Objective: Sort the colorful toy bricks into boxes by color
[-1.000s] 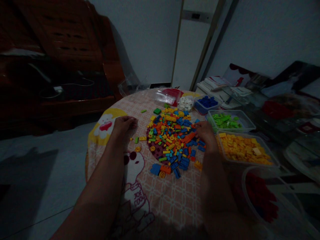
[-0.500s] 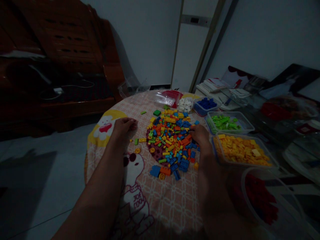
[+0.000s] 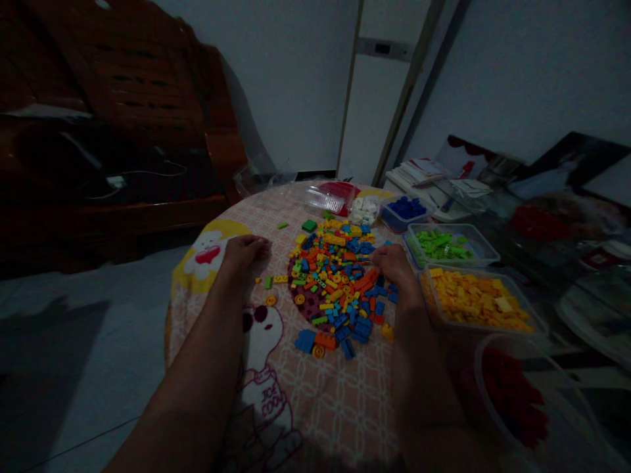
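A mixed heap of toy building bricks (image 3: 340,263) in yellow, orange, blue and green covers most of a dark red patch on the cloth. At the heap's right edge, my right hand (image 3: 394,264) reaches in with fingertips pinched together against the bricks; what lies between them is too small and dark to make out. My left hand (image 3: 246,253) rests on the tablecloth left of the heap, its fingers curled in, and their contents are hidden. Near it lie a yellow brick (image 3: 280,279) and a round yellow piece (image 3: 271,300).
Along the right stand tubs of sorted bricks: blue (image 3: 405,209), light green (image 3: 441,244), yellow (image 3: 476,299) and red (image 3: 513,394). White bricks (image 3: 365,210) and a clear plastic tray (image 3: 323,196) lie at the back. A wooden bench (image 3: 142,98) is beyond the table's left.
My right hand has shifted slightly left, its fingertips deeper among the bricks, and some bricks by it have moved. My left hand has stayed almost where it was.
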Demonstrator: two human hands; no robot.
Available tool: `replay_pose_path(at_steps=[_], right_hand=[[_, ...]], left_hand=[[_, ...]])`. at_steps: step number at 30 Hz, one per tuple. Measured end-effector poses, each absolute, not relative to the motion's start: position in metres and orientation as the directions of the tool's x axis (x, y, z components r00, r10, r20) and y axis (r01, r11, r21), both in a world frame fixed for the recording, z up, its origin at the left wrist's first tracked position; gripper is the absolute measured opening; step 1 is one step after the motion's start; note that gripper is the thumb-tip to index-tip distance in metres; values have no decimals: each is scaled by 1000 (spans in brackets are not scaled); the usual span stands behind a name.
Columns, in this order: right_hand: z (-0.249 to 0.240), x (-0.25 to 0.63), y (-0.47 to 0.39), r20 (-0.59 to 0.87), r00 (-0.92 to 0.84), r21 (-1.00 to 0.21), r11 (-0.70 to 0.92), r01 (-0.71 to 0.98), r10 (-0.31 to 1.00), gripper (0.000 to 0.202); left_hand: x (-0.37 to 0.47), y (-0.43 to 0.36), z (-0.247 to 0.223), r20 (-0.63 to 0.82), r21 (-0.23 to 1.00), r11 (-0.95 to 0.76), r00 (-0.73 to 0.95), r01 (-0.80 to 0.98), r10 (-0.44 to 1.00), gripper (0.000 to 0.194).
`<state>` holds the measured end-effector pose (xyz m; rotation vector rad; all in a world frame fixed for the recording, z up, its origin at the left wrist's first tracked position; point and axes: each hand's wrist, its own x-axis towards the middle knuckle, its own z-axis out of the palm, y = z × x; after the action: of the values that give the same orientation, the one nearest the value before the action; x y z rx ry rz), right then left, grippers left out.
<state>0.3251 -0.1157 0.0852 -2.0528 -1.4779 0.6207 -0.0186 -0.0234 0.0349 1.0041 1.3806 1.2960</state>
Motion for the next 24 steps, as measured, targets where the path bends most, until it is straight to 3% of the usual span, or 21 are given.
replay_pose_path(at_steps=[7,24], right_hand=[[99,320,-122,-86,242,-678,-234,697,967,36],[98,321,-122,-96,253,-655,-253,712,963,37]], left_hand=[[-16,-23,39,-131,991,129,-226,-23,965,9],[-20,-23,36,-106,994,106,-194,-7,975,8]])
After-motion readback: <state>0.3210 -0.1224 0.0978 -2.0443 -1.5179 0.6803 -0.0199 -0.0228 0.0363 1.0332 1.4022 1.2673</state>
